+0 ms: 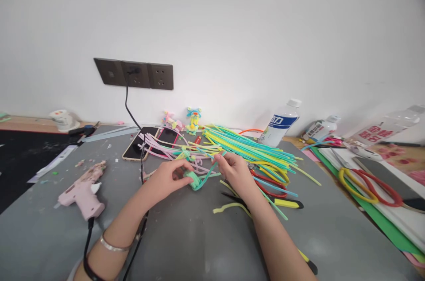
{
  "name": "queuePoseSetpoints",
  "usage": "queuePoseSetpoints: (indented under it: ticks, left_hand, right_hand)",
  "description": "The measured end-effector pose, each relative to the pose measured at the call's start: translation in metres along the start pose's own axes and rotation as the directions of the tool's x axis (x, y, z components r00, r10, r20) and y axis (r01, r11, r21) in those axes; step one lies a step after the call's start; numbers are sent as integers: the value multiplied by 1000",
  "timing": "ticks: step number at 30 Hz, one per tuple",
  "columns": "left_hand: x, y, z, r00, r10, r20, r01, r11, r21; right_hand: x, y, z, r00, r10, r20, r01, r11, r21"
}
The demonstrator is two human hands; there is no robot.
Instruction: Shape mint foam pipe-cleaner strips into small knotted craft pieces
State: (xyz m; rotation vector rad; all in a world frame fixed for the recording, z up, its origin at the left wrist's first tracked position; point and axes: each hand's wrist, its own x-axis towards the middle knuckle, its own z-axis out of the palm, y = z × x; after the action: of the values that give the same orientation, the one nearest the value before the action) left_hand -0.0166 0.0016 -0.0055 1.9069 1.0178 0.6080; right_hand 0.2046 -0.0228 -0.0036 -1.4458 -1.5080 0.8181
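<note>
My left hand (171,177) is closed, thumb and fingers pinching a small mint-green coiled bundle of pipe cleaner (193,181). From the bundle a teal pipe cleaner (208,175) curves up to my right hand (234,173), whose thumb and forefinger grip its end. Just behind my hands lies a fan of loose pink pipe cleaners (158,146). A thick pile of yellow, green and teal pipe cleaners (245,146) spreads behind my right hand. Red-handled and yellow-handled tools (270,179) lie beside my right wrist, partly covered by strands.
A pink hot glue gun (83,192) rests at left, its black cord running under my left arm. Two phones (136,146), small pipe-cleaner figures (193,120) and a bottle (279,123) stand or lie toward the wall. A yellow-and-black cutter (288,203) lies near my right forearm.
</note>
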Motion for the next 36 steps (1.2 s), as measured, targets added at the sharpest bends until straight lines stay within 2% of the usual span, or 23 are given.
queuePoseSetpoints:
  ticks: [2,5,9,14,17,20,25,32,36]
  left_hand:
    - [-1,2,-3,1000,-6,-18,4,996,-90]
    - [-1,6,-4,998,51,-36,-58,978,-199]
    - [0,9,-2,989,99,-112,-124,963,-241]
    - [1,10,-1,983,-6,-183,-46,960,-277]
    - [0,11,-1,986,-58,-155,6,949,-314]
    - [-1,13,-2,994,-44,-99,8,942,-336]
    - [-5,19,-5,999,-14,43,32,901,-433]
    - [-6,18,-4,991,-27,129,86,874,-479]
    - [-7,14,-4,990,-14,138,85,845,-528]
  right_hand:
    - [0,-2,0,999,-3,54,-2,995,98]
    - [-1,-6,-1,990,-63,125,32,972,234]
    - [-5,-10,-1,969,-161,188,89,935,343]
    - [-9,-14,2,955,-197,220,119,938,325]
    - [-9,-14,2,961,-186,205,116,943,312]
    - [-10,-17,0,965,-173,195,110,948,297]
    - [-12,-22,-3,961,-149,234,41,910,413]
    - [-12,-20,-2,957,-140,253,-1,873,488]
    - [-12,-22,-2,955,-134,264,-9,878,478]
